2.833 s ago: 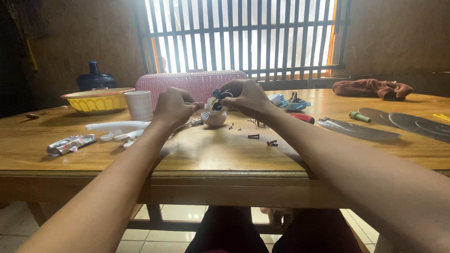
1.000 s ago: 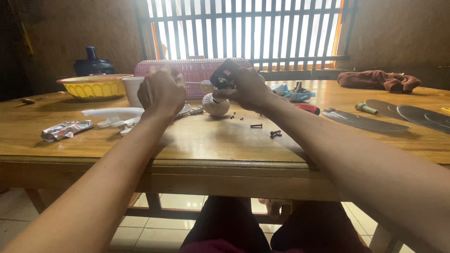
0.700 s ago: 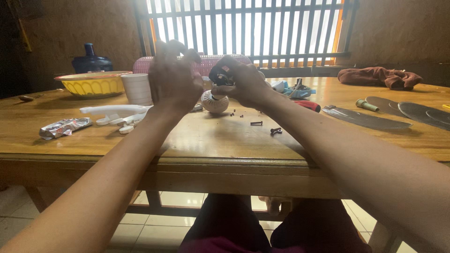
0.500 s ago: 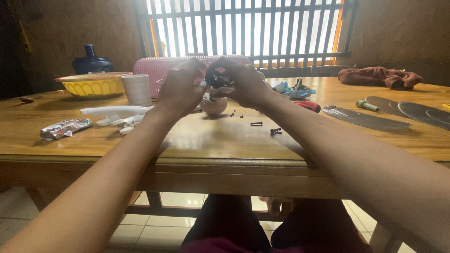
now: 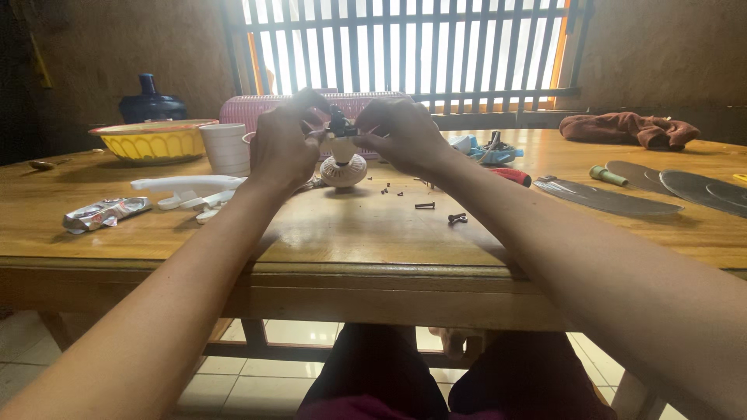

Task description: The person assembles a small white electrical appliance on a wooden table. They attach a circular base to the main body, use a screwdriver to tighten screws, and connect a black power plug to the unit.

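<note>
My left hand (image 5: 282,148) and my right hand (image 5: 402,138) meet above the wooden table (image 5: 350,233), both gripping a small device (image 5: 342,159) with a round white ribbed base and a dark part on top. The base rests on or just over the tabletop. My fingers pinch the dark top part from both sides. A few small dark screws (image 5: 424,205) lie loose on the table just right of the device.
To the left are a white cup (image 5: 226,148), a yellow bowl (image 5: 152,141), white plastic parts (image 5: 187,187), a foil packet (image 5: 105,214) and a pink basket (image 5: 311,109). On the right lie a red-handled tool (image 5: 510,176), grey fan blades (image 5: 615,198) and a brown cloth (image 5: 626,128).
My left hand lifted off the table, rose, then came across to the device; now both hands hold its top. My right hand stayed on it throughout.
</note>
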